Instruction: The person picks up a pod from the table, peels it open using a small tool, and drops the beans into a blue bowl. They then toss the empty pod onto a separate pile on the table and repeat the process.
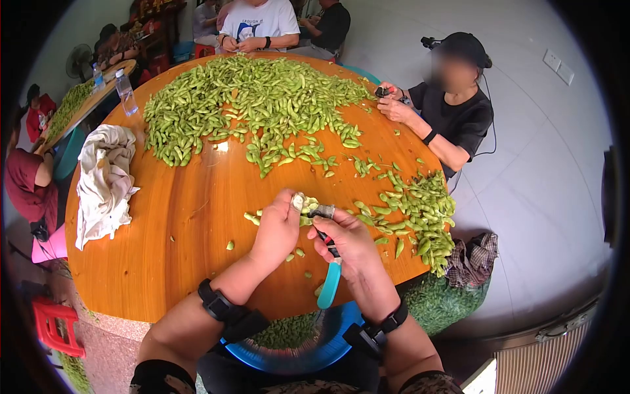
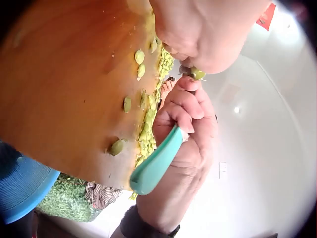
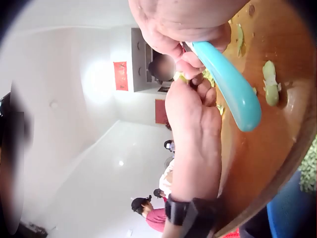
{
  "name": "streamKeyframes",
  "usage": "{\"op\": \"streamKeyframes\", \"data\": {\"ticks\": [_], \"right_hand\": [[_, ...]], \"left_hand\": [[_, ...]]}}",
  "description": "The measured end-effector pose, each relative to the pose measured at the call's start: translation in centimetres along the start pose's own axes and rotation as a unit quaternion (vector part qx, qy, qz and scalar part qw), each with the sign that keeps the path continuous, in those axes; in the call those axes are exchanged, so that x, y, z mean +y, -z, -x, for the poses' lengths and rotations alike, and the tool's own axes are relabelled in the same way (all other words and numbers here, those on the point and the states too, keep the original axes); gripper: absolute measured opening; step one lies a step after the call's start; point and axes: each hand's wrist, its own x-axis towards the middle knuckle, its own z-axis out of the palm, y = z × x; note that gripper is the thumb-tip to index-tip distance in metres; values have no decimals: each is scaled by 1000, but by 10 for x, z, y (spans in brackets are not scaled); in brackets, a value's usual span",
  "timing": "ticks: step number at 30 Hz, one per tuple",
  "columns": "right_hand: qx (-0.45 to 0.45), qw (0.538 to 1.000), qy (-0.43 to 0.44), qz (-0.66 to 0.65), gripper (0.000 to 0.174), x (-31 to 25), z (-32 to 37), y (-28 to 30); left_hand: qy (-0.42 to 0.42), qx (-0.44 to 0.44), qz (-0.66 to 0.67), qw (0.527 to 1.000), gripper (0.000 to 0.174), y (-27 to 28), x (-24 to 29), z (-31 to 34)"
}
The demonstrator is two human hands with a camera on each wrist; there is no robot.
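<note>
My left hand (image 1: 275,230) pinches a green bean pod (image 1: 307,205) between thumb and fingers above the near part of the table. My right hand (image 1: 354,243) meets it there, its fingers curled round a tool with a turquoise handle (image 1: 329,286). The handle's end sticks out below the palm; the working end is hidden among the fingers, so I cannot tell the tool's kind. A grey band (image 1: 321,211) wraps a fingertip of the right hand. In the right wrist view a loose pod (image 3: 271,84) lies on the wood below the handle.
A big heap of pods (image 1: 256,92) covers the far side of the round wooden table (image 1: 177,249), with a smaller pile (image 1: 420,210) at right. A white cloth (image 1: 105,177) lies left. A blue basin (image 1: 289,361) sits below the near edge. Another person (image 1: 459,111) works at right.
</note>
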Motion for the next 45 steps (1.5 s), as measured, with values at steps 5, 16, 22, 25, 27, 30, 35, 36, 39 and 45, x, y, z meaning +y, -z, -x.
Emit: {"op": "streamKeyframes", "data": {"ticks": [5,16,22,25,27,30,35,36,39,45], "right_hand": [[32,996,7,86,11,-8,4,3],[55,982,7,179,6,-2,20,3],[72,976,10,206,7,0,20,5],[63,982,9,176,7,-1,20,8],[69,980,11,186,6,-2,20,10],[70,976,13,205,7,-3,22,12],[118,975,31,186,13,-19,24,34],[128,973,40,188,10,-26,25,44],[150,965,41,212,9,-39,32,75],[159,945,47,281,12,-33,38,104]], "left_hand": [[15,-109,90,990,13,4,-5,-5],[-62,-191,-81,976,16,12,12,1],[-83,-179,-58,979,17,9,1,-1],[33,-207,18,978,20,10,4,-2],[115,-251,101,956,18,14,15,-3],[74,-263,104,956,16,11,6,-2],[-24,-212,-107,971,13,34,24,-7],[-51,-178,-191,964,13,41,28,-9],[-114,-149,-336,923,11,56,33,-11],[-103,-174,-334,920,17,42,38,-5]]}}
